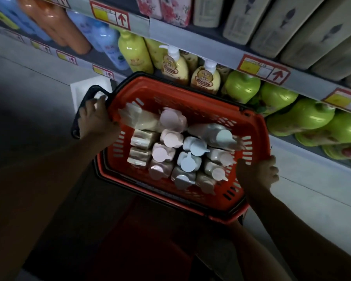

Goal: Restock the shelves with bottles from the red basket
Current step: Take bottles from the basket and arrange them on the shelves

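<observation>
basket (190,92): red plastic, slotted walls, held up in front of the shelves, its far rim just under the pump bottles row
bottles (176,153): fill the basket, most upright with caps up; caps pink, pale blue, white; two lie tilted along the far side; beige boxy packs at the left side
handle (89,94): black, swung outward past the left rim
left hand (95,120): on the basket's left rim beside the handle, fingers curled over the edge, gripping it
right hand (259,173): on the basket's right rim near the close corner, fingers wrapped round the edge, gripping it
pump bottles (206,78): two yellow ones with white pumps, on the lower shelf just behind the basket
green bottles (304,118): round, glossy, a row to the right of the pump bottles, same shelf
yellow bottles (134,51): left of the pump bottles, next to pale blue and orange ones
upper shelf (201,41): holds tall beige packs on the right, pink floral packs in the middle
price tags (263,68): red-framed, yellow panel and red arrow, along the shelf edges
floor (28,78): grey, dim
</observation>
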`<state>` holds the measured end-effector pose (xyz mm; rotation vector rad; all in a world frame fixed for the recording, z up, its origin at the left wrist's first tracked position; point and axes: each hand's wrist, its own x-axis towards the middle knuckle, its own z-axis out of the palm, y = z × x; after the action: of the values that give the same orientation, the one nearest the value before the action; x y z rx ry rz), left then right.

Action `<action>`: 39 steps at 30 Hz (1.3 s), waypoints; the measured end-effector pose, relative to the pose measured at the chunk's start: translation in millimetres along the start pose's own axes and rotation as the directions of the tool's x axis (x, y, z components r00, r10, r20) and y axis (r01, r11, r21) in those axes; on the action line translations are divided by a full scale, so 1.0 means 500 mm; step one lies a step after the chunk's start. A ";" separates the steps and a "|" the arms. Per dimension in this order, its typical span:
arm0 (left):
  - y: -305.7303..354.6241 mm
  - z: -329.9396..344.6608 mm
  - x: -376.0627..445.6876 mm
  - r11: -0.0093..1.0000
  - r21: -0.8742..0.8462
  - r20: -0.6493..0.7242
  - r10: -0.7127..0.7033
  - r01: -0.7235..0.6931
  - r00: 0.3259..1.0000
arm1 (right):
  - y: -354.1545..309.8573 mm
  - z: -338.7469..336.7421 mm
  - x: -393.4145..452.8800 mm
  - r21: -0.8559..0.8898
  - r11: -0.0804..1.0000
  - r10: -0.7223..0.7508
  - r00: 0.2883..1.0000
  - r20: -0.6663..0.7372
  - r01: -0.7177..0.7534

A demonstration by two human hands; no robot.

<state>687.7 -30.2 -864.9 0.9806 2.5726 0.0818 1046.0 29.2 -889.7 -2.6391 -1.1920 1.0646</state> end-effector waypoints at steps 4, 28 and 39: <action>0.044 -0.028 -0.072 0.990 0.013 0.099 0.139 -0.141 0.985 | -0.019 -0.034 -0.088 -0.061 0.969 -0.239 0.971 0.034 0.240; 0.290 -0.611 -0.697 0.873 -0.470 0.076 -0.108 0.131 0.991 | -0.132 -0.629 -0.554 0.065 0.693 -0.597 0.521 0.610 0.718; 0.303 -0.717 -0.743 0.709 -0.695 0.066 -0.096 0.115 0.993 | -0.226 -0.709 -0.578 0.432 0.805 -0.591 0.481 0.647 0.407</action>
<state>902.8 -128.9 -381.7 0.5214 2.2408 0.9370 1056.2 -10.8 -420.3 -1.4236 -1.6771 2.0768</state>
